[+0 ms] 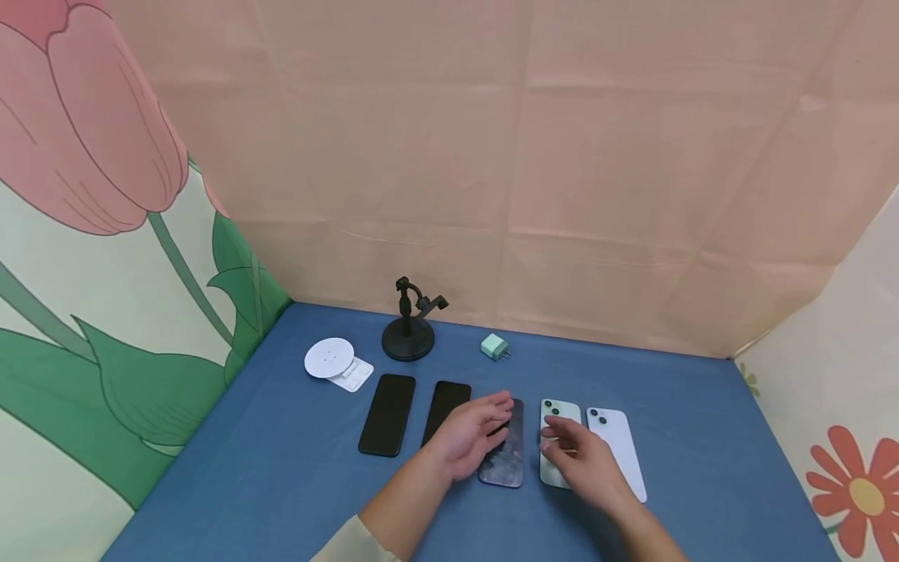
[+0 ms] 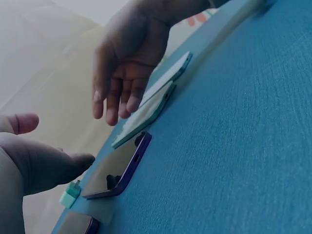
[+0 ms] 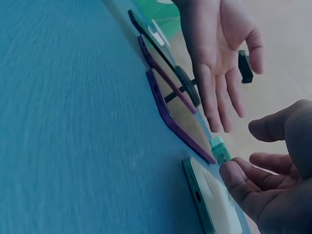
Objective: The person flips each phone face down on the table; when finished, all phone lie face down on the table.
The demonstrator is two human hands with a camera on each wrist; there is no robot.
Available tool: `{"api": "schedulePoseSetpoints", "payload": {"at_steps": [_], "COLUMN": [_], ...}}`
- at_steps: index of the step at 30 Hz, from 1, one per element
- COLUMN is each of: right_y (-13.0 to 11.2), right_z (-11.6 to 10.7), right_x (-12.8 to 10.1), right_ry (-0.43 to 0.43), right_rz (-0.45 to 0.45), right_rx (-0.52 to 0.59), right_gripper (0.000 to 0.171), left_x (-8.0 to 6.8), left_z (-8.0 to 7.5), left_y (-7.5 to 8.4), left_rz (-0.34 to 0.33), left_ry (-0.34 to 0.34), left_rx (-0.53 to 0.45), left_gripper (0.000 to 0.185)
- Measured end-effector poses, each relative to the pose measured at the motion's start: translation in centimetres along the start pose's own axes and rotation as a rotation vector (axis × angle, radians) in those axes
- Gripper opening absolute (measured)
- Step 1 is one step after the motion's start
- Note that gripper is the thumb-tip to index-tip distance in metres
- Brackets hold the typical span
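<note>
Several phones lie in a row on the blue table point(image 1: 281, 468). My left hand point(image 1: 495, 417) is held over the middle one, a purple phone point(image 1: 507, 460) lying screen up, with fingers straight and palm turned right. It holds nothing. My right hand point(image 1: 562, 441) hovers over the green phone point(image 1: 558, 410), fingers loosely curled and empty. In the right wrist view the right hand point(image 3: 263, 170) is just above the green phone point(image 3: 209, 200), and the left hand point(image 3: 219, 63) is above the purple phone point(image 3: 178, 122). A white phone point(image 1: 621, 445) lies at the right end.
Two dark phones point(image 1: 388, 414) point(image 1: 444, 406) lie left of the hands. Behind the row stand a black phone holder point(image 1: 409, 332), a white round pad point(image 1: 330, 359) and a small green charger plug point(image 1: 495, 346). Paper walls enclose the table at the back and sides.
</note>
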State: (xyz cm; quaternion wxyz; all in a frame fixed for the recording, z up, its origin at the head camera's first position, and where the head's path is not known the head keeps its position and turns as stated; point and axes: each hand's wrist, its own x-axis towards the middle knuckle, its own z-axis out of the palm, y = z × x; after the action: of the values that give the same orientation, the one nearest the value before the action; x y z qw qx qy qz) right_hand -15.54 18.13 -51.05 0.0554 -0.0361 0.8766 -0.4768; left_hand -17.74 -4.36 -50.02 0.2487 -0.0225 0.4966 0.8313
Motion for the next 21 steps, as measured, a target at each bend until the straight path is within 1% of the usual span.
{"api": "schedulePoseSetpoints", "payload": {"at_steps": [4, 7, 13, 16, 21], "right_y": [-0.3, -0.5, -0.9, -0.9, -1.1], "right_z": [0.7, 1.2, 2.0, 2.3, 2.6], "right_x": [0.2, 0.3, 0.4, 0.4, 0.4], "right_ry": [-0.017, -0.03, -0.054, -0.072, -0.085], "right_rz": [0.008, 0.012, 0.011, 0.018, 0.012], "right_rx": [0.016, 0.029, 0.041, 0.038, 0.039], "right_gripper": [0.043, 0.045, 0.047, 0.049, 0.05], "left_x": [-0.2, -0.4, -0.8, -0.9, -1.0], "left_z": [-0.5, -0.8, -1.3, -1.5, -2.1], "left_y": [0.0, -0.1, 0.1, 0.2, 0.2], "left_rz": [0.022, 0.036, 0.042, 0.035, 0.029], "left_ry": [0.029, 0.063, 0.129, 0.144, 0.147], "left_rx": [0.013, 0.012, 0.012, 0.011, 0.007], "left_gripper": [0.06, 0.059, 0.058, 0.057, 0.057]}}
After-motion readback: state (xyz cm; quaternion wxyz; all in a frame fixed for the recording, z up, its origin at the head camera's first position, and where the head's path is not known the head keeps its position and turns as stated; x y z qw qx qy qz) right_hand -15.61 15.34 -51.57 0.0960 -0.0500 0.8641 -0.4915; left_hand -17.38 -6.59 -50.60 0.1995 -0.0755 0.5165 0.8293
